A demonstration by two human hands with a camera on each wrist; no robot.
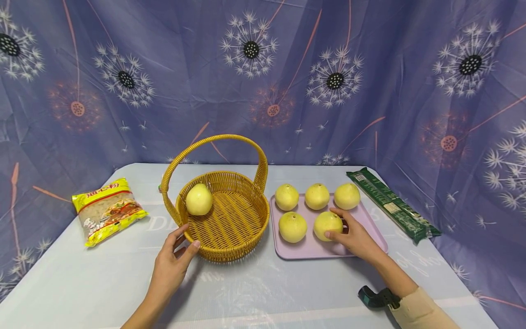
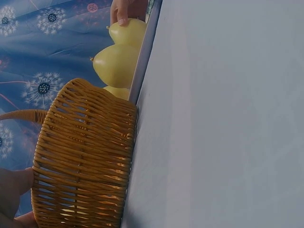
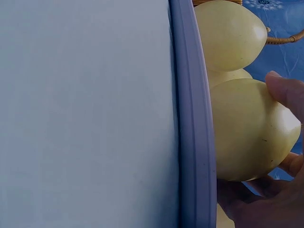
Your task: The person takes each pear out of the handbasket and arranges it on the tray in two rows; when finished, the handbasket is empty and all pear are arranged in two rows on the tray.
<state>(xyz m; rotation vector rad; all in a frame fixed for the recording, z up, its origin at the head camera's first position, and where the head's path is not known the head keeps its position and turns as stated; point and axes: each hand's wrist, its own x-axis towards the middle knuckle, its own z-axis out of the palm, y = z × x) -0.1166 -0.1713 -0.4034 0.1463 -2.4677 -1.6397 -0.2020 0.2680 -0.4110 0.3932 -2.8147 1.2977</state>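
My right hand point(image 1: 355, 235) curls its thumb and fingers round a pale yellow, pomelo-like fruit point(image 1: 327, 225) at the front right of the lilac tray point(image 1: 361, 250). In the right wrist view, the thumb lies on one side of this fruit point(image 3: 256, 130) and fingers on the other, close over the tray's edge. More such fruits point(image 1: 292, 227) share the tray. At the left, my left hand point(image 1: 171, 265) holds the rim of a brown wicker basket point(image 1: 230, 253) near its handle's foot. One similar fruit point(image 1: 199, 199) sits inside the basket, against its left wall.
A yellow food packet point(image 1: 108, 210) lies left of the basket. Long green packets point(image 1: 392, 205) lie right of the tray. The basket's tall arched handle point(image 1: 223, 137) rises above it. Behind the table point(image 1: 246, 301) hangs a blue curtain point(image 1: 185, 82) with a dandelion print.
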